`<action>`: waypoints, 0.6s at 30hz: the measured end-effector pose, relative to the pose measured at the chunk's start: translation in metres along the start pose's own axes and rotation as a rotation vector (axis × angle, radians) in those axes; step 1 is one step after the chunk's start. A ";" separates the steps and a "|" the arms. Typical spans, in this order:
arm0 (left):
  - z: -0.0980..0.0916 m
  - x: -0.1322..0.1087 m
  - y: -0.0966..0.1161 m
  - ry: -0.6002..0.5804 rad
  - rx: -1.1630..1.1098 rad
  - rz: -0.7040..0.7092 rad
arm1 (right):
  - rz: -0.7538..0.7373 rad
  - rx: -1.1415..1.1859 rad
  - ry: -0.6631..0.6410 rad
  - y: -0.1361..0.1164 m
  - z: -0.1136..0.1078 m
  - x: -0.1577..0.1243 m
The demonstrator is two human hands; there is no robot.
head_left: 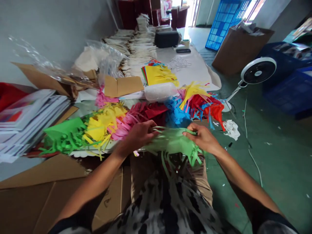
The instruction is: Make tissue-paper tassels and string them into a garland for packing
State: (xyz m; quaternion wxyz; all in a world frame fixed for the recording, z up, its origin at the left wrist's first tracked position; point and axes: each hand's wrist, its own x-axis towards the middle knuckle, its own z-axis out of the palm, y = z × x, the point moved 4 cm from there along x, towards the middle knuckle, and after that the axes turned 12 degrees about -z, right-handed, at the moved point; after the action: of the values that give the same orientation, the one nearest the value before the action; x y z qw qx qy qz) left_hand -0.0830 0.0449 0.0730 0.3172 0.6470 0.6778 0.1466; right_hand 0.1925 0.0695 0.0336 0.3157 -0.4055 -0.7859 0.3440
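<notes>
Both my hands hold up a sheet of green fringed crepe paper point(174, 143) above the table edge. My left hand point(138, 135) pinches its left side, and my right hand point(201, 138) grips its right side, with cut strips dangling towards my lap. Just beyond them lies a row of fringed paper bunches: green point(64, 136), yellow point(99, 125), pink and dark red point(138, 117), blue point(176, 112) and red point(207, 107). A stack of yellow and multicoloured paper point(158, 74) lies farther back.
A pile of printed sheets point(29, 117) sits at the table's left, with flattened cardboard point(48, 191) below it. Farther back are a plastic tub point(159, 92), bundled white paper point(142, 48) and a black case point(166, 39). A floor fan point(258, 71) stands right, beside blue crates point(290, 84).
</notes>
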 end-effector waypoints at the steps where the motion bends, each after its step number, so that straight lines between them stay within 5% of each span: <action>1: -0.002 -0.003 0.001 0.165 0.129 0.036 | 0.026 -0.074 -0.011 0.008 0.003 0.001; 4: 0.011 -0.024 0.017 0.483 0.256 0.286 | 0.084 -0.228 -0.070 0.025 0.013 0.001; 8: 0.073 -0.042 0.034 0.269 0.208 0.674 | 0.096 -0.357 -0.093 0.028 0.017 -0.001; 12: 0.119 -0.032 0.026 0.251 0.205 0.643 | 0.030 -0.514 -0.060 0.014 0.008 -0.010; 18: 0.124 -0.027 0.025 0.374 0.170 0.600 | -0.282 -0.619 -0.128 -0.034 0.022 -0.051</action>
State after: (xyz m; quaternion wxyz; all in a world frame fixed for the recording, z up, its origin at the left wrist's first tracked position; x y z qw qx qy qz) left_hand 0.0130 -0.0045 0.0009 0.0757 0.8030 0.5138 0.2923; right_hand 0.1858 0.0049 0.0370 0.1724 -0.3470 -0.9194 0.0671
